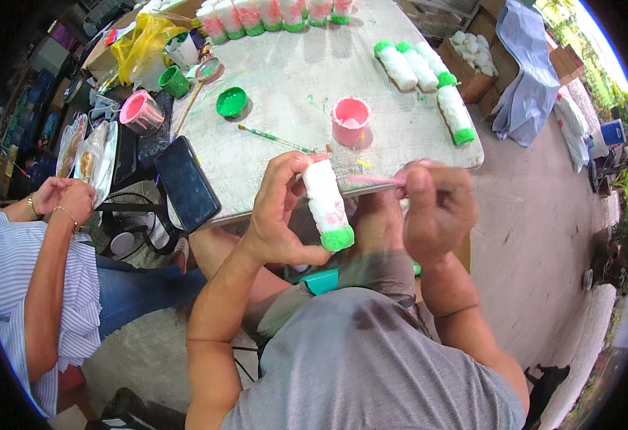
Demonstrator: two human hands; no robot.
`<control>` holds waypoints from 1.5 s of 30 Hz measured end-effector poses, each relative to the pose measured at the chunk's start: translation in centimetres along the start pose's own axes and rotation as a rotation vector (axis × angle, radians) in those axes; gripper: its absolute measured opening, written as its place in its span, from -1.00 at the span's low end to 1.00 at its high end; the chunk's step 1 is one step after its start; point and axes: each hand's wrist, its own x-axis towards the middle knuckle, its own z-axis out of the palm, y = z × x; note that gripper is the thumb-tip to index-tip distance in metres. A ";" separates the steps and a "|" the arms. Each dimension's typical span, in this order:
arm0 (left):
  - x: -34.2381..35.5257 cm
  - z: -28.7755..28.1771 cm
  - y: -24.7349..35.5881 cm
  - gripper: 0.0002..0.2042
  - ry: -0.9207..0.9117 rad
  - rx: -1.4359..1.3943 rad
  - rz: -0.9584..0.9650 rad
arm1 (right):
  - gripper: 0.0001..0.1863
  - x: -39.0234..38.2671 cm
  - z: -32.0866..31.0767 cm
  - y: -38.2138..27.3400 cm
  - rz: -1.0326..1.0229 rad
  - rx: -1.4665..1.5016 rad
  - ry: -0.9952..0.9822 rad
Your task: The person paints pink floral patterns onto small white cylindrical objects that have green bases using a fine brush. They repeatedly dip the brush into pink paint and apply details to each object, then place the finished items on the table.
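My left hand (pixel 272 211) grips a white, bumpy cylinder (pixel 324 193) by its ends, tilted slightly. Its lower end is painted green, and a few pink marks show just above that. To its right, my right hand (pixel 436 208) is closed around a paintbrush (pixel 371 179) with a pink-coated tip. The brush is blurred, its tip pointing left toward the cylinder; whether they touch I cannot tell. Beyond my hands, a pink paint cup (pixel 350 120) stands on the white table (pixel 285 86). A second brush (pixel 274 137) with a green handle lies left of the cup.
Green-ended white cylinders (pixel 398 68) lie at the right, and pink-and-green ones (pixel 249 16) stand in a row at the back. A green paint lid (pixel 231 102), a dark phone (pixel 186 183) and a pink-stained can (pixel 142 113) are at the left. Another person (pixel 49 287) sits there holding something.
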 end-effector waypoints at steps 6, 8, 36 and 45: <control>0.4 -0.1 0.5 0.10 -0.010 -0.006 -0.029 | -0.80 8.7 0.2 1.0 0.041 -0.324 -0.215; 0.2 -0.1 0.5 0.09 -0.001 0.015 -0.032 | -0.77 10.5 0.9 0.8 0.038 -0.429 -0.400; 0.3 -0.6 0.7 0.15 -0.047 0.100 -0.098 | -0.77 9.5 -2.9 4.4 0.284 -0.231 -0.167; 0.3 -0.3 0.4 0.16 -0.033 0.045 -0.062 | -0.79 8.5 -5.4 3.9 0.208 -0.119 0.035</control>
